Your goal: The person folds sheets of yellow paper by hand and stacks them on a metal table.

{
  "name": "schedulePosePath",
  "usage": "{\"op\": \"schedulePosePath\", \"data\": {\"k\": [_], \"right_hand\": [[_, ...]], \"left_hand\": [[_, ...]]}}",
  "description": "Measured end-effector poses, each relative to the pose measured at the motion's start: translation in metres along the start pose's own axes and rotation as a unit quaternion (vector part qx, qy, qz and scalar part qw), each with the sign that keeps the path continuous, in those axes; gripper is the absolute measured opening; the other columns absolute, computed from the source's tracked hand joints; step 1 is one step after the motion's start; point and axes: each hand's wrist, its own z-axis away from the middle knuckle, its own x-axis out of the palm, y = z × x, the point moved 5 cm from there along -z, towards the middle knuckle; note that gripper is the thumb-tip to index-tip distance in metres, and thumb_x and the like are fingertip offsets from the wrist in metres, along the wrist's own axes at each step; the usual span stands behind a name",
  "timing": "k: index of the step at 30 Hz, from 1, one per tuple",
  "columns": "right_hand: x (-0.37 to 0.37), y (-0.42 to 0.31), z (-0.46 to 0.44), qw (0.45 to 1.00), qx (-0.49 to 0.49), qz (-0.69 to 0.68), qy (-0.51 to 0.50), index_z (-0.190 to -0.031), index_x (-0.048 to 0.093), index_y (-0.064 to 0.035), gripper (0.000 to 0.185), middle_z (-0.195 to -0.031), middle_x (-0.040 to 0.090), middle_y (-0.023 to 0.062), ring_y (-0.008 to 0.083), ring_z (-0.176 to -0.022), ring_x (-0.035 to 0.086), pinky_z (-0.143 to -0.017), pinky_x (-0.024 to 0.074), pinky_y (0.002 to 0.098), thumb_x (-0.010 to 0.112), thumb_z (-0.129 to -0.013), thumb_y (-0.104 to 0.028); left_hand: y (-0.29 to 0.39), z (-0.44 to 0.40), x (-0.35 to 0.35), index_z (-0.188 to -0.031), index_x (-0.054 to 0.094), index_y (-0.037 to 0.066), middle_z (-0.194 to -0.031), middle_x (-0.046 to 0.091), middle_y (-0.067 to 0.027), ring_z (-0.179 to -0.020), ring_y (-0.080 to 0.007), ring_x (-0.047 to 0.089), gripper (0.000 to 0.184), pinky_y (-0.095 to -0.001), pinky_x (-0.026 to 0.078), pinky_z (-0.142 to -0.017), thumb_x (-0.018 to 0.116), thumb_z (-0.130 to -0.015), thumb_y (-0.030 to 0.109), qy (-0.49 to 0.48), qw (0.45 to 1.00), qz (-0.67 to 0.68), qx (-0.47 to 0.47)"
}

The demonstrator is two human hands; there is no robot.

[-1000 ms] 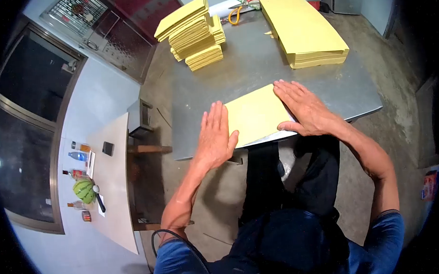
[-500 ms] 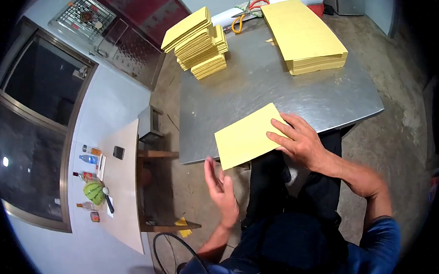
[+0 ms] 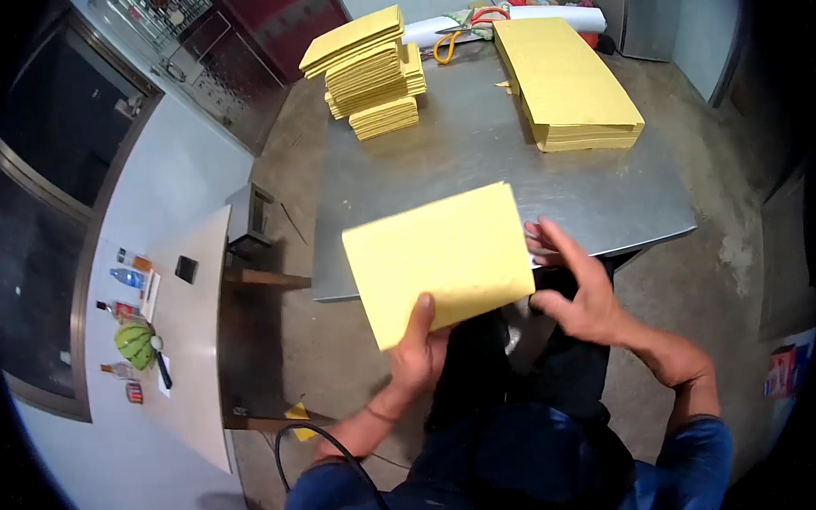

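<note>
A folded yellow paper [image 3: 439, 254] is held up over the near edge of the metal table, tilted in the air. My left hand [image 3: 418, 349] grips its lower left part, thumb on the front and fingers behind. Beside its right edge, my right hand [image 3: 585, 294] is open, with thumb and fingers apart; whether the thumb tip touches the paper's corner I cannot tell. A long stack of flat yellow sheets [image 3: 568, 74] lies at the table's far right. Smaller yellow packets [image 3: 370, 76] are piled unevenly at the far left.
Orange-handled scissors [image 3: 446, 47] and a white roll [image 3: 557, 19] lie along the back of the metal table [image 3: 441, 164]. A wooden side table [image 3: 199, 325] at left bears a watermelon [image 3: 134, 345], bottles and a phone [image 3: 186, 269]. A black cable [image 3: 343, 451] loops by my left arm.
My left hand has closed on the yellow paper, which has come nearer and moved left. My right hand has let go and spread its fingers. The view has shifted slightly.
</note>
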Motion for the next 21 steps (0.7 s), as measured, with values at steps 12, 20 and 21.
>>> {"op": "schedulePosePath", "data": {"k": [12,20,21], "right_hand": [[-0.079,-0.052,-0.160,0.990,0.093,0.097,0.052,-0.092,0.071,-0.0054,0.024,-0.073,0.050,-0.0079,0.0051,-0.067,0.043,-0.061,0.0345,0.0260,0.074,-0.105,-0.025],[-0.079,-0.075,-0.356,1.000,-0.005,0.018,-0.002,-0.088,0.062,-0.0126,0.034,-0.075,0.046,-0.0075,0.0048,-0.068,0.043,-0.061,0.0353,0.0240,0.074,-0.108,-0.037],[-0.076,-0.068,-0.384,1.000,-0.010,-0.015,-0.008,-0.088,0.064,-0.0114,0.029,-0.076,0.051,-0.0061,0.0046,-0.064,0.043,-0.055,0.0359,0.0230,0.076,-0.107,-0.031]], "left_hand": [[0.022,-0.172,0.064,-0.160,0.048,-0.002,-0.149,0.067,-0.0193,-0.128,-0.0292,0.069,0.062,-0.0422,0.054,-0.109,0.069,-0.106,0.021,-0.416,0.836,-0.258,0.248],[-0.014,-0.210,0.052,-0.166,0.042,0.005,-0.141,0.071,-0.0226,-0.121,-0.0319,0.074,0.059,-0.0443,0.059,-0.106,0.059,-0.112,0.019,-0.403,0.783,-0.423,0.216],[-0.014,-0.209,0.050,-0.166,0.043,0.005,-0.141,0.071,-0.0224,-0.122,-0.0321,0.074,0.058,-0.0447,0.059,-0.106,0.059,-0.112,0.019,-0.404,0.775,-0.431,0.224]]}}
